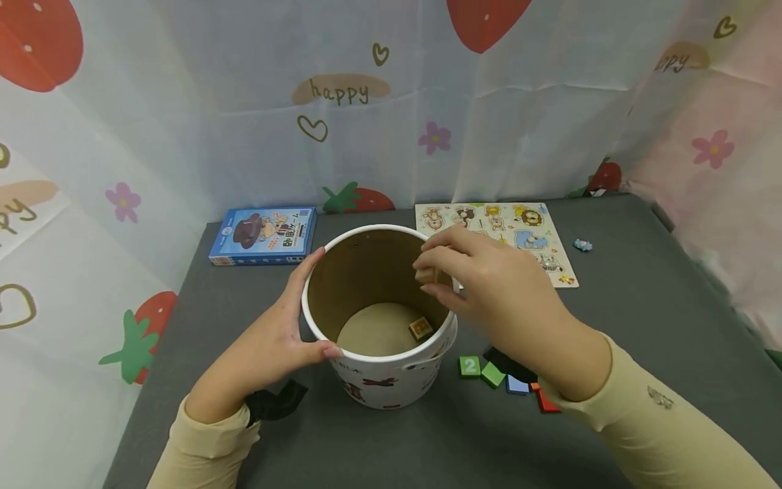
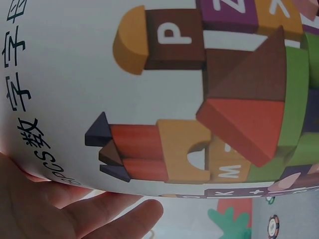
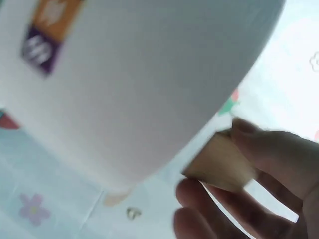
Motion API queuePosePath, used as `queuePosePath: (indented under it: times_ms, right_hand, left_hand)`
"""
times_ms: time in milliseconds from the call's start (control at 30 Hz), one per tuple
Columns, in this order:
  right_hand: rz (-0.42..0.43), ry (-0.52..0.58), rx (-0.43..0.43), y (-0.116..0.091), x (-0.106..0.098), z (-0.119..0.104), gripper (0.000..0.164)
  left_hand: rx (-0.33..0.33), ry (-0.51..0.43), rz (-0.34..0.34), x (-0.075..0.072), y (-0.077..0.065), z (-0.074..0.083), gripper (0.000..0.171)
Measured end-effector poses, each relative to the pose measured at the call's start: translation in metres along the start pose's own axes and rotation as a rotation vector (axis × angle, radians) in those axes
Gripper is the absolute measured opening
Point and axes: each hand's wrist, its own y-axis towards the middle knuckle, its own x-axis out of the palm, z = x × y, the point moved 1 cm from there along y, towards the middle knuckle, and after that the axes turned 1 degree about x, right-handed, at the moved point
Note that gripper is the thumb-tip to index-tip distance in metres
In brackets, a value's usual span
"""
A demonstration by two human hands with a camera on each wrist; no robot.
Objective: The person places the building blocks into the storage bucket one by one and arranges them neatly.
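Where the grey desk (image 1: 635, 285) meets a patterned cloth (image 1: 256, 109), a blue box (image 1: 264, 236) lies at ten o'clock from the white bucket (image 1: 403, 392), well apart from it. At the bucket's nine o'clock, the left hand (image 1: 275, 333) grips the rim, its thumb at the near edge, around eight. On the bucket's floor, toward four o'clock, sits a small wooden block (image 1: 420, 329). Near three, by the rim, the right hand (image 1: 497, 278) pinches a second block (image 1: 425, 275) between thumb and fingers. Of the two hands, this one hides part of the animal board (image 1: 552, 239) lying at two o'clock, while its wrist and black band (image 1: 510, 363) partly cover loose pieces at four: a green block marked 2 (image 1: 470, 367), a plain green block (image 1: 493, 375), a blue block (image 1: 517, 385) and a red block (image 1: 548, 403). Farthest right, a small blue trinket (image 1: 583, 245) lies between two and three. Only the head view looks down inside the bucket; the left wrist view shows a printed block castle with letters on its side, and the right wrist view shows the pinched block's bare wooden face.
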Motion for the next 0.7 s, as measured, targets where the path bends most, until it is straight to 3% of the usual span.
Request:
queuePosePath:
  times_ms: [267, 433, 567, 700]
  right_hand:
    - [-0.335, 0.038, -0.044, 0.022, 0.028, -0.004, 0.017]
    - [-0.483, 0.097, -0.031, 0.030, 0.042, -0.001, 0.013]
    - [-0.513, 0.107, -0.025, 0.032, 0.045, 0.000, 0.013]
    - [-0.442, 0.102, -0.011, 0.026, 0.041, 0.002, 0.015]
  left_hand:
    - [-0.017, 0.010, -0.001, -0.001, -0.001, 0.001, 0.112]
    - [-0.013, 0.003, -0.003, -0.001, -0.001, 0.003, 0.112]
    - [-0.011, -0.009, -0.004, -0.001, -0.001, 0.004, 0.112]
    - [-0.018, -0.014, -0.001, -0.003, -0.002, 0.004, 0.112]
